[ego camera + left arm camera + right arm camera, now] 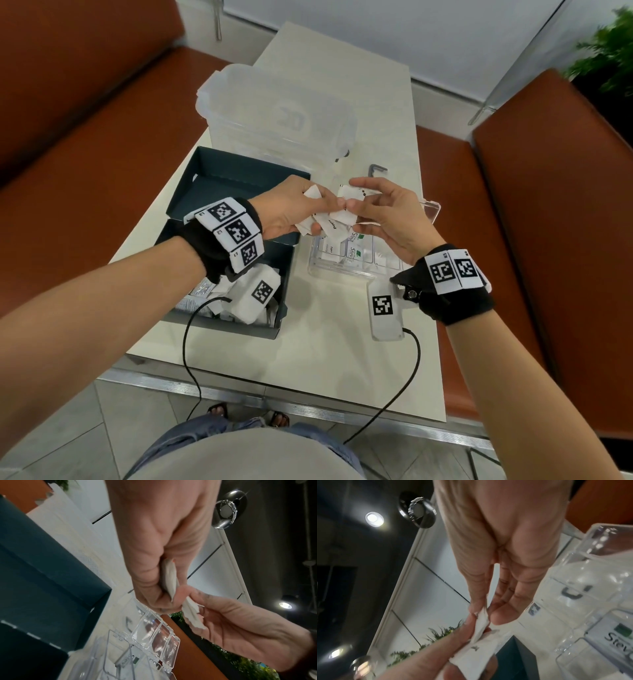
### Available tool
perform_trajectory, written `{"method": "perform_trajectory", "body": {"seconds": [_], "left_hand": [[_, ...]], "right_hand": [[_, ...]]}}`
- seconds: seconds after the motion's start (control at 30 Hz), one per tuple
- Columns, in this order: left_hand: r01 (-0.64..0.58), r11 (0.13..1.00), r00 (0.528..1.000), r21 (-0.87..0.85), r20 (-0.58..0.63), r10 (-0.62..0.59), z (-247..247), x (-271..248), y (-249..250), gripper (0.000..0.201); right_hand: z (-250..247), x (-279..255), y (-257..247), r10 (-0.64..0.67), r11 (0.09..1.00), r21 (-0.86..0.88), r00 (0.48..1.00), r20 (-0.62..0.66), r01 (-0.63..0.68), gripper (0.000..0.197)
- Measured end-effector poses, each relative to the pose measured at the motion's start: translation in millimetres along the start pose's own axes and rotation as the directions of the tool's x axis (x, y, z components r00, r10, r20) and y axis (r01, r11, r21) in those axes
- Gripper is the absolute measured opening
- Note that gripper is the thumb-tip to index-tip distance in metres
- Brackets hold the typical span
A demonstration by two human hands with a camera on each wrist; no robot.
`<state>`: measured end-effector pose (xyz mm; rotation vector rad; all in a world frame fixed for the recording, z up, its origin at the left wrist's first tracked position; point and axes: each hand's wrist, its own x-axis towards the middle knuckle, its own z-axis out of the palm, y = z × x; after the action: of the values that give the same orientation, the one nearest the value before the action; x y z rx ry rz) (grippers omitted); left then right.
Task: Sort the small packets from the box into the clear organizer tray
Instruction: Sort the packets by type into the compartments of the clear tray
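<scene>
My left hand [308,212] grips a small bunch of white packets [325,222] above the gap between the box and the tray. My right hand [354,200] pinches one white packet [346,192] from that bunch between thumb and fingers. The left wrist view shows the gripped packets [169,577] edge-on, and the right wrist view shows the pinched packet [481,619]. The clear organizer tray [317,270] lies under my hands and holds several packets, some labelled Stevia [352,251]. The dark teal box [284,308] at the left holds more packets [246,305].
A large clear lidded container [281,113] stands behind the box. An Allen key [376,169] lies on the table behind the tray. A white tagged device [385,311] with a cable sits in front of the tray. Brown benches flank the table.
</scene>
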<state>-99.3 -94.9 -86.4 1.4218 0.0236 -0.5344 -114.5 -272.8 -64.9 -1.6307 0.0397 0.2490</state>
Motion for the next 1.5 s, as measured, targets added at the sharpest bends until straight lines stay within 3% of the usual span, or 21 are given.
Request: {"method": "perform_trajectory", "body": {"seconds": [0.13, 0.3, 0.53, 0.73, 0.9, 1.07, 1.17, 1.33, 1.5], "left_hand": [[-0.026, 0.999, 0.999, 0.032, -0.028, 0.027, 1, 1, 2, 0.021], [-0.051, 0.997, 0.998, 0.061, -0.026, 0.053, 0, 2, 2, 0.012], [-0.116, 0.943, 0.992, 0.313, -0.008, 0.125, -5, 8, 7, 0.02], [-0.124, 0.948, 0.982, 0.293, -0.102, 0.16, -22, 13, 7, 0.019], [-0.071, 0.972, 0.983, 0.223, -0.149, 0.106, -35, 12, -1, 0.023], [-0.024, 0.983, 0.987, 0.181, -0.153, 0.052, -39, 10, -12, 0.006], [-0.011, 0.983, 0.988, 0.182, -0.149, 0.038, -40, 10, -17, 0.007], [-0.011, 0.985, 0.987, 0.171, -0.154, 0.038, -43, 10, -20, 0.016], [-0.005, 0.99, 0.987, 0.14, -0.161, 0.028, -45, 8, -23, 0.018]], "right_hand": [[4, 2, 0, -0.088, 0.988, -0.133, 0.996, -0.025, 0.084, 0.025], [5, 7, -1, -0.088, 0.983, -0.165, 0.993, -0.076, 0.074, 0.023], [-7, 29, -13, -0.137, 0.879, -0.471, 0.987, -0.084, 0.082, 0.013], [-15, 54, 4, -0.171, 0.841, -0.541, 0.952, -0.254, 0.007, 0.013], [1, 61, 44, -0.197, 0.702, -0.71, 0.939, -0.282, -0.065, 0.015], [8, 66, 59, -0.247, 0.676, -0.736, 0.934, -0.258, -0.024, 0.023], [12, 66, 68, -0.291, 0.548, -0.836, 0.942, -0.168, 0.02, 0.025], [17, 63, 89, -0.303, 0.209, -0.976, 0.953, -0.006, 0.061, 0.029], [16, 64, 100, -0.315, 0.068, -0.997, 0.949, 0.011, 0.034, 0.03]]}}
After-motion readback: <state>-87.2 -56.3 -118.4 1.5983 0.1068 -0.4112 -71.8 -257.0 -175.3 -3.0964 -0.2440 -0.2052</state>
